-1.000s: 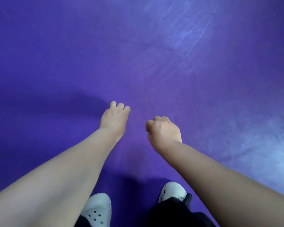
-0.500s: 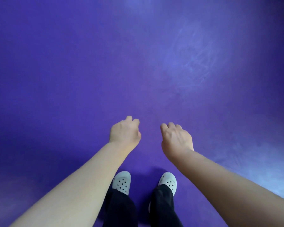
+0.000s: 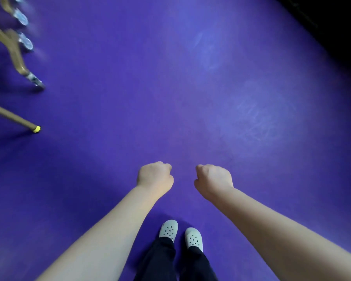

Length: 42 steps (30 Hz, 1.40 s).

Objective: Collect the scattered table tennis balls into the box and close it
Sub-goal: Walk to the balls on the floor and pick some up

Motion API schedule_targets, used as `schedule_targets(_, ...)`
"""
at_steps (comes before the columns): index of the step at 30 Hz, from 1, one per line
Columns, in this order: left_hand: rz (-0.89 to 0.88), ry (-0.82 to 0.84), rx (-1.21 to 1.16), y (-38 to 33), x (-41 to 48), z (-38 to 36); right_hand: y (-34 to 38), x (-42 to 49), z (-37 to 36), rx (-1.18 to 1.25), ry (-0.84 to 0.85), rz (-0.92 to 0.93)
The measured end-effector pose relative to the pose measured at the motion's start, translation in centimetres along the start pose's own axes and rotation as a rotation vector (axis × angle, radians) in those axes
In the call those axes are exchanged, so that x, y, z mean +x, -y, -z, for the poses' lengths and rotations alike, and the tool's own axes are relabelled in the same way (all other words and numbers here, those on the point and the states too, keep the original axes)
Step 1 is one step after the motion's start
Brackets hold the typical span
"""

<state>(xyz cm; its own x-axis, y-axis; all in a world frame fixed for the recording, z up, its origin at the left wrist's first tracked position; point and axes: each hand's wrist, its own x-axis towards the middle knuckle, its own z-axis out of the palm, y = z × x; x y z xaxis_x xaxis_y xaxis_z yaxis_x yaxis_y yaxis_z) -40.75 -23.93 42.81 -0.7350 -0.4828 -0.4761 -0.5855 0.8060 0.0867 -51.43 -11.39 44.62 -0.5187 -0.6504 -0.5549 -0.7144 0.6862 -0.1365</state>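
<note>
Over on the far left there's a bunch of tan chair legs [image 3: 16, 57], a bit blurred, one with a yellow tip [image 3: 36, 129], standing on the purple floor [image 3: 130, 98]. Moving right, the left hand [image 3: 155, 177] hangs out in front, back to the camera, fingers curled under into a loose fist. The palm side is hidden, so I can't tell if it's got a ball in there or nothing. Low down between the arms are white clogs [image 3: 168, 230]. Then the right hand [image 3: 214, 179], near the left with a gap between them, same deal: curled, palm hidden, no idea what, if anything, it holds. No table tennis balls and no box anywhere in view, so my guess is this is the looking-around bit of the collecting step. Next move calls for spotting a ball or the box, maybe over by those chair legs, then bending down to reach it.
</note>
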Motion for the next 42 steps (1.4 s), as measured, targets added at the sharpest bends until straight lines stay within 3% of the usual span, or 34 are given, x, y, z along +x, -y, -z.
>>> schedule_targets(7,0.093,-0.015,-0.002,2.5,-9.9,4.0,6.3,-5.6,4.2,-0.07,0.01,0.178)
schedule_targets(13,0.339,-0.102,-0.121,5.9,-18.9,4.2,12.3,-9.4,5.5,-0.179,-0.09,0.448)
schedule_targets(20,0.707,-0.291,-0.251,13.1,-30.4,1.9,23.6,-13.2,4.0,-0.292,0.001,0.688)
schedule_targets(27,0.994,-0.404,-0.369,23.0,-41.0,-3.0,38.8,-18.1,-0.5,-0.313,-0.034,0.951)
schedule_targets(35,1.058,-0.607,-0.445,37.9,-53.0,-8.4,58.1,-23.6,-7.8,-0.252,-0.109,1.07)
schedule_targets(42,1.13,-0.563,-0.457,50.4,-60.4,-11.3,71.6,-26.1,-12.3,-0.296,-0.056,1.162)
